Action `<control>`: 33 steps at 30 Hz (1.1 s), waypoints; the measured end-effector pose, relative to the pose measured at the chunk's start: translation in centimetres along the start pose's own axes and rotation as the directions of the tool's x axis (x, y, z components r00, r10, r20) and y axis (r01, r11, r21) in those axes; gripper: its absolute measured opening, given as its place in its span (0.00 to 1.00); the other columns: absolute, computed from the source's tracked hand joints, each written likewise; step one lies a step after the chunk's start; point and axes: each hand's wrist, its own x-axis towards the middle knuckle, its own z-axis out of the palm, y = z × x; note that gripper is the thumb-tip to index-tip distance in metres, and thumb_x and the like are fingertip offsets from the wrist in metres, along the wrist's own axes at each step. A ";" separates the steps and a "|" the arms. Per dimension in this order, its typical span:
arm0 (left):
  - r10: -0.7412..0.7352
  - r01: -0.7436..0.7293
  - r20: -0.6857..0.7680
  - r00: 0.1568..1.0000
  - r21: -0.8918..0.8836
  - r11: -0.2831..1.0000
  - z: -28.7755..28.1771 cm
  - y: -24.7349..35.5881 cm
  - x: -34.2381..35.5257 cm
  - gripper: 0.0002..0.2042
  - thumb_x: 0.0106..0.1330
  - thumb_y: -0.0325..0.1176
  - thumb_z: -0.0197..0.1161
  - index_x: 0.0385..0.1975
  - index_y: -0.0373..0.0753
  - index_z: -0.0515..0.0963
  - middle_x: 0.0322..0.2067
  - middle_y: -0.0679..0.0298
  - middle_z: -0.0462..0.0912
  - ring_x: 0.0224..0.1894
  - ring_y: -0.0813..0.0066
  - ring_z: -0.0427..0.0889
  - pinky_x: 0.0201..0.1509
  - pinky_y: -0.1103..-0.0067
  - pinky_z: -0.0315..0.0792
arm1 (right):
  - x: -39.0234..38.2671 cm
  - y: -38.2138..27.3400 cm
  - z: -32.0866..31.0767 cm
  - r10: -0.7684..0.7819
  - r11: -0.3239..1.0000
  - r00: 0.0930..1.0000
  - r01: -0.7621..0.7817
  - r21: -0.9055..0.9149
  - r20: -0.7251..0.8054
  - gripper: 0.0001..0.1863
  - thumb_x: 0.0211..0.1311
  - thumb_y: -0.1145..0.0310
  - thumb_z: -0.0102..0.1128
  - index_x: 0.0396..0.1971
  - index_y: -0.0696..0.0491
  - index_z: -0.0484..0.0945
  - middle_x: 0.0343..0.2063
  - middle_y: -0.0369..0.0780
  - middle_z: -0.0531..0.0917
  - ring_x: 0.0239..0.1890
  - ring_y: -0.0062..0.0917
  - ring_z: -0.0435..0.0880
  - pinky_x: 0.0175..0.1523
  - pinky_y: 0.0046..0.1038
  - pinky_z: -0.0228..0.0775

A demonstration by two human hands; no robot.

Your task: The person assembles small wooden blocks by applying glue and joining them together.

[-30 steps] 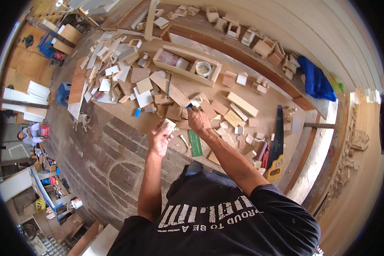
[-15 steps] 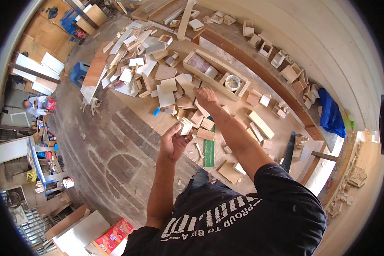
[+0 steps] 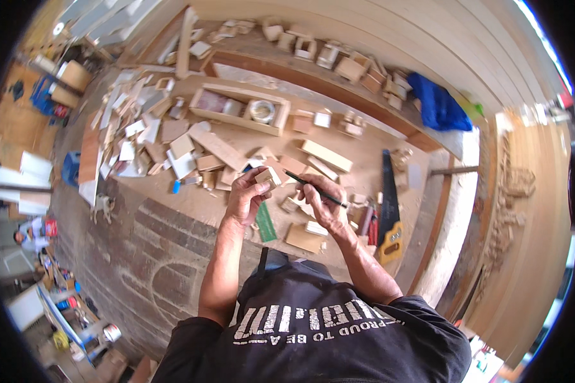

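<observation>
My left hand (image 3: 241, 196) is closed around a small pale wooden block (image 3: 269, 178), held up above the near edge of the workbench. Just to its right, my right hand (image 3: 326, 207) grips a dark, thin pencil (image 3: 324, 189). One end of the pencil points left toward the block, with a small gap between them. Beneath and beyond both hands lie loose wood offcuts (image 3: 220, 148) and a green strip (image 3: 266, 222).
On the workbench (image 3: 370, 153) a long wooden box (image 3: 236, 120) holds a round tub (image 3: 262, 111). A handsaw (image 3: 390, 204) with a yellow handle lies at right. Small wooden assemblies (image 3: 305, 48) line the back ledge beside a blue cloth (image 3: 437, 102). Another person (image 3: 32, 235) is at far left.
My right hand has come back from the far side of the offcuts and now holds the pencil near the block. My left hand keeps the block. The view has swung right.
</observation>
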 end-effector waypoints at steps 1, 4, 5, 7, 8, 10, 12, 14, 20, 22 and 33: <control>-0.024 0.022 0.021 0.999 0.053 0.998 1.2 -0.4 0.2 0.24 0.58 0.31 0.69 0.56 0.34 0.75 0.44 0.63 0.84 0.44 0.78 0.84 0.44 0.78 0.81 | -1.0 -0.6 -0.9 -0.040 0.998 0.999 0.039 -0.041 -0.027 0.13 0.68 0.73 0.56 0.48 0.64 0.79 0.33 0.43 0.87 0.31 0.21 0.84 0.37 0.23 0.77; -0.112 0.102 0.106 0.988 0.090 0.991 5.5 -2.1 0.5 0.22 0.57 0.28 0.68 0.54 0.33 0.75 0.40 0.64 0.84 0.39 0.80 0.82 0.41 0.85 0.77 | -4.1 -1.1 -3.3 -0.075 0.988 0.988 0.055 -0.141 -0.138 0.13 0.63 0.78 0.59 0.48 0.59 0.81 0.34 0.43 0.88 0.31 0.26 0.87 0.39 0.26 0.79; -0.137 0.125 0.119 0.983 0.107 0.986 6.6 -2.8 0.5 0.22 0.57 0.28 0.68 0.53 0.32 0.76 0.40 0.64 0.84 0.38 0.81 0.82 0.40 0.85 0.77 | -4.9 -1.4 -4.0 -0.082 0.983 0.984 0.053 -0.175 -0.160 0.13 0.62 0.78 0.59 0.47 0.59 0.81 0.34 0.43 0.87 0.30 0.26 0.87 0.38 0.26 0.79; -0.179 0.158 0.167 0.969 0.135 0.978 8.5 -4.2 0.3 0.21 0.58 0.27 0.68 0.53 0.32 0.76 0.40 0.64 0.84 0.37 0.81 0.81 0.39 0.85 0.77 | -7.0 -1.8 -5.4 -0.090 0.975 0.973 0.042 -0.219 -0.214 0.13 0.62 0.78 0.60 0.46 0.59 0.81 0.33 0.44 0.87 0.29 0.26 0.86 0.37 0.27 0.78; -0.195 0.168 0.205 0.959 0.145 0.975 9.5 -5.0 0.2 0.21 0.58 0.26 0.67 0.53 0.32 0.76 0.40 0.64 0.84 0.37 0.82 0.81 0.39 0.85 0.76 | -8.0 -1.7 -6.1 -0.093 0.972 0.965 0.035 -0.232 -0.244 0.13 0.62 0.78 0.60 0.46 0.59 0.81 0.33 0.44 0.87 0.29 0.26 0.86 0.36 0.27 0.77; -0.234 0.197 0.260 0.937 0.161 0.967 11.2 -6.4 -0.2 0.20 0.58 0.25 0.67 0.52 0.32 0.76 0.39 0.64 0.84 0.37 0.82 0.81 0.39 0.85 0.76 | -10.0 -2.0 -7.6 -0.105 0.963 0.952 0.026 -0.267 -0.286 0.12 0.61 0.78 0.60 0.46 0.59 0.81 0.33 0.44 0.87 0.29 0.27 0.85 0.36 0.27 0.77; -0.279 0.236 0.294 0.914 0.175 0.956 12.6 -7.7 -0.7 0.20 0.59 0.24 0.66 0.52 0.32 0.76 0.39 0.64 0.84 0.37 0.82 0.81 0.39 0.85 0.76 | -11.6 -2.6 -9.1 -0.122 0.950 0.943 0.022 -0.310 -0.308 0.13 0.61 0.78 0.60 0.46 0.59 0.81 0.33 0.44 0.86 0.29 0.27 0.85 0.36 0.28 0.77; -0.298 0.238 0.342 0.891 0.205 0.949 13.6 -8.8 -1.2 0.20 0.59 0.24 0.66 0.53 0.32 0.76 0.39 0.63 0.84 0.37 0.82 0.82 0.39 0.85 0.77 | -13.2 -3.4 -10.2 -0.161 0.936 0.935 0.044 -0.349 -0.315 0.13 0.59 0.79 0.60 0.45 0.60 0.81 0.33 0.45 0.86 0.31 0.32 0.86 0.38 0.29 0.77; -0.362 0.255 0.439 0.822 0.285 0.924 16.3 -11.3 -2.7 0.20 0.59 0.24 0.67 0.53 0.31 0.76 0.39 0.63 0.85 0.37 0.81 0.82 0.41 0.85 0.77 | -17.6 -5.1 -13.0 -0.193 0.896 0.935 0.044 -0.443 -0.297 0.14 0.56 0.79 0.60 0.44 0.60 0.81 0.31 0.46 0.85 0.32 0.35 0.86 0.40 0.30 0.77; -0.358 0.256 0.432 0.828 0.277 0.926 17.1 -12.1 -3.3 0.20 0.58 0.24 0.67 0.52 0.31 0.76 0.38 0.63 0.85 0.37 0.81 0.83 0.41 0.85 0.77 | -19.9 -5.8 -13.7 -0.137 0.882 0.949 -0.013 -0.471 -0.283 0.13 0.54 0.79 0.61 0.41 0.60 0.82 0.30 0.46 0.85 0.33 0.36 0.86 0.40 0.30 0.77; -0.386 0.229 0.581 0.717 0.326 0.917 20.6 -13.2 -4.6 0.19 0.58 0.25 0.67 0.50 0.30 0.77 0.41 0.59 0.86 0.41 0.74 0.85 0.51 0.76 0.80 | -23.2 -6.7 -14.7 -0.199 0.919 0.842 -0.018 -0.395 -0.502 0.12 0.59 0.78 0.59 0.43 0.60 0.83 0.33 0.45 0.87 0.36 0.32 0.88 0.44 0.29 0.78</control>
